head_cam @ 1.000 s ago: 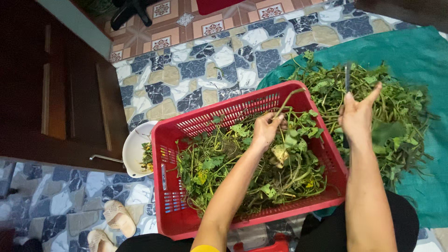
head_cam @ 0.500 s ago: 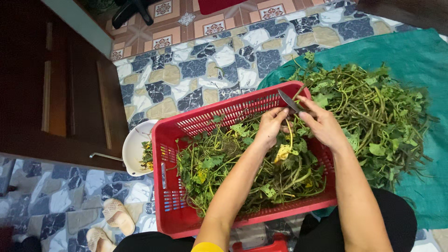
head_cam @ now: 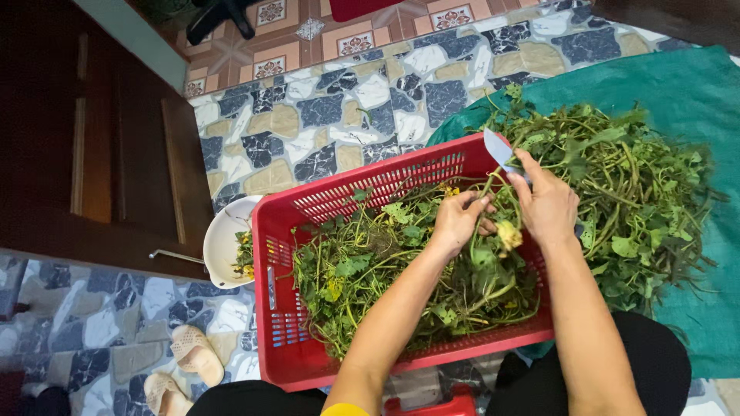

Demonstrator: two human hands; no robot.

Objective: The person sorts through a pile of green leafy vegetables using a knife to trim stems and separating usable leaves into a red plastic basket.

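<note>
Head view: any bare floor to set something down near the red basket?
Bare stone floor beyond the red basket, up to the dark door. A smaller patch lies between the sandals and the white bowl. Crowded: the basket, where both hands work stems, and the teal sheet under the vine pile.

One head-worn view looks steeply down, close over the red basket point(head_cam: 281, 308) (floor tiles beyond).
</note>
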